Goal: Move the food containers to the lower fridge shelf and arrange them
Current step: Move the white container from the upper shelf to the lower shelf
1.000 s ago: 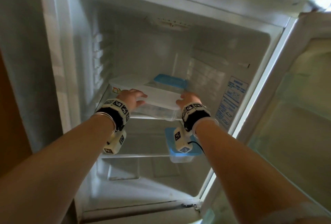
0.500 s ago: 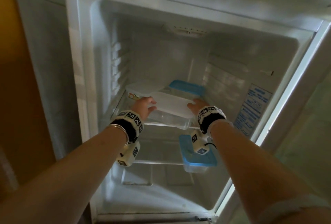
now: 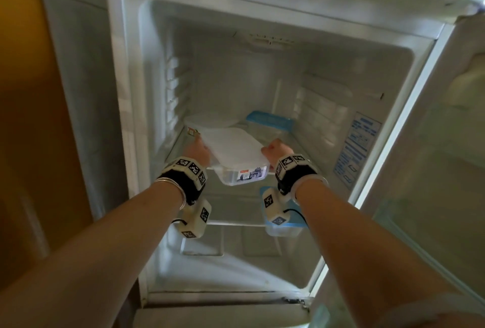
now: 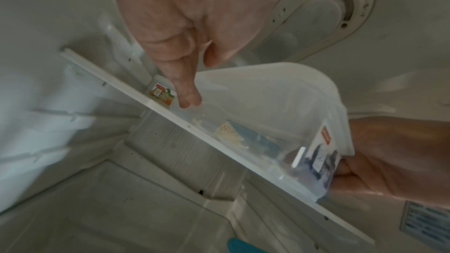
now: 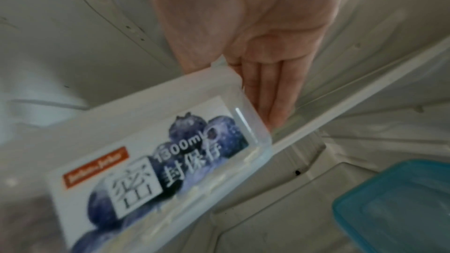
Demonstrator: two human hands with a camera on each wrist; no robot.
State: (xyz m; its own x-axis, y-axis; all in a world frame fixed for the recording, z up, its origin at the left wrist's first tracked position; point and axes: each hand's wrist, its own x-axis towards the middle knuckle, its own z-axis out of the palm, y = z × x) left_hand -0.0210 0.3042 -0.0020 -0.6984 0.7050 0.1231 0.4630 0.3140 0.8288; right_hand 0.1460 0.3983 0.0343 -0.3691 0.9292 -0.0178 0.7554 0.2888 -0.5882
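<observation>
Partly hidden fingers (image 5: 268,91), blurred clear container (image 3: 237,155), upper shelf (image 4: 219,147)

Clear rectangular container (image 3: 237,155), frosted white lid, blueberry label on near end — overhanging front edge of upper shelf (image 4: 155,103), tilted. Behind it — white-lidded tub (image 3: 210,120) and blue-lidded tub (image 3: 270,120). Another blue-lidded container (image 3: 284,226) on lower shelf, right side.

Dim, greenish fridge interior (image 3: 262,86) (daylight glare at right), soft wide-angle wrist blur.
</observation>
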